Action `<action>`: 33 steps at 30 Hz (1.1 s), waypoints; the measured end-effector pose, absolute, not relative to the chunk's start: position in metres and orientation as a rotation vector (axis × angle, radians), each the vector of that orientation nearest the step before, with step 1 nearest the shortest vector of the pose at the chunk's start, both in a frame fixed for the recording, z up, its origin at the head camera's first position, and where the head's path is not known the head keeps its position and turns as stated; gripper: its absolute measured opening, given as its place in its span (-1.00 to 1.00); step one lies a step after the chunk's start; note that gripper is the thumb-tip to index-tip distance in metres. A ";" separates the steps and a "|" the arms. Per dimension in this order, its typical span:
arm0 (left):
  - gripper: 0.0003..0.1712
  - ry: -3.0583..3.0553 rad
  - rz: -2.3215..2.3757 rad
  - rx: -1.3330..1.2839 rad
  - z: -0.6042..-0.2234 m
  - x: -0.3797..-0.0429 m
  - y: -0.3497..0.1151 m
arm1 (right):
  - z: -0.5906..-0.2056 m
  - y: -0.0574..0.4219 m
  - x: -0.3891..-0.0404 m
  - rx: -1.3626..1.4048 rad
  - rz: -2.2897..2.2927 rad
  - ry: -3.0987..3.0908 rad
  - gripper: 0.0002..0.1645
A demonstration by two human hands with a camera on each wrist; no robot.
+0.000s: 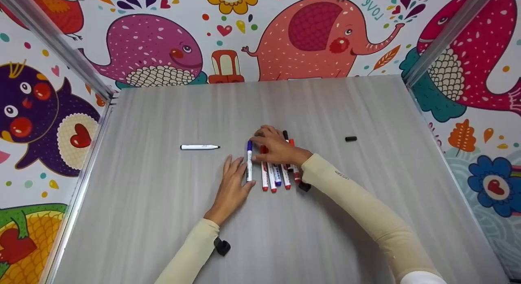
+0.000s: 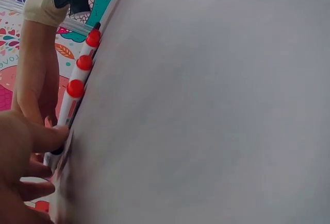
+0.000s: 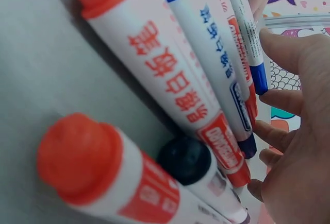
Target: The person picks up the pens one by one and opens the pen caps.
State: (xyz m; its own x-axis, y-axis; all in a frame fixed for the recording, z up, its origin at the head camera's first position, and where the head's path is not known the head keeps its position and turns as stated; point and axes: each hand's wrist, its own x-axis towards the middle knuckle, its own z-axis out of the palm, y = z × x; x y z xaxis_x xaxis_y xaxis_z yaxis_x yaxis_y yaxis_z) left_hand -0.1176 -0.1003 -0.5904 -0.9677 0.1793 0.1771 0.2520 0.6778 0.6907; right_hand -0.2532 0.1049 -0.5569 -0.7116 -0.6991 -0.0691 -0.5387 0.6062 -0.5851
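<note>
A white marker with a blue cap lies lengthwise on the table between the two hands. My left hand rests along its left side, fingers extended, the thumb at its lower end. My right hand reaches over the group of markers, its index finger at the blue cap and its thumb beside the barrel. Several white markers with red ends, such as this red-ended marker, lie side by side under the right hand and wrist. Among them are a blue-ended marker and a black-ended one.
On the left lies an uncapped white marker, its dark tip pointing right. A loose black cap sits on the right part of the grey table. Panels printed with cartoon animals border the table at the back and both sides.
</note>
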 end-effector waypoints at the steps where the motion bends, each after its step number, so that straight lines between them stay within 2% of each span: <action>1: -0.30 -2.797 -1.181 -0.364 -0.589 -0.118 -0.102 | -0.556 0.105 -0.253 -1.003 -0.796 2.543 -0.17; 7: -0.28 -2.728 -1.297 -0.454 -0.596 -0.125 -0.108 | -0.550 0.109 -0.250 -0.996 -0.875 2.549 -0.25; 14: -0.38 -2.609 -1.340 -0.511 -0.612 -0.138 -0.116 | -0.542 0.116 -0.245 -0.978 -1.024 2.502 -0.28; 22: -0.39 -2.617 -1.408 -0.496 -0.578 -0.135 -0.117 | -0.543 0.125 -0.237 -0.870 -1.293 2.433 -0.40; 29: -0.34 -2.564 -1.360 -0.551 -0.643 -0.164 -0.133 | -0.540 0.135 -0.223 -0.730 -1.447 2.405 -0.50; 33: -0.45 -2.521 -1.412 -0.524 -0.601 -0.154 -0.125 | -0.537 0.140 -0.217 -0.666 -1.486 2.415 -0.59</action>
State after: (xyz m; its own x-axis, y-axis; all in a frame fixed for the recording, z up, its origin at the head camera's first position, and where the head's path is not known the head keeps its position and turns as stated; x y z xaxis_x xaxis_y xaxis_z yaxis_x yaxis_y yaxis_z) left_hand -0.1538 -0.1247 -0.6014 -0.9161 0.2051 0.3444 0.4008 0.4792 0.7808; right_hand -0.2175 0.1401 -0.5373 -0.8708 -0.4898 0.0420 -0.2584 0.3833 -0.8867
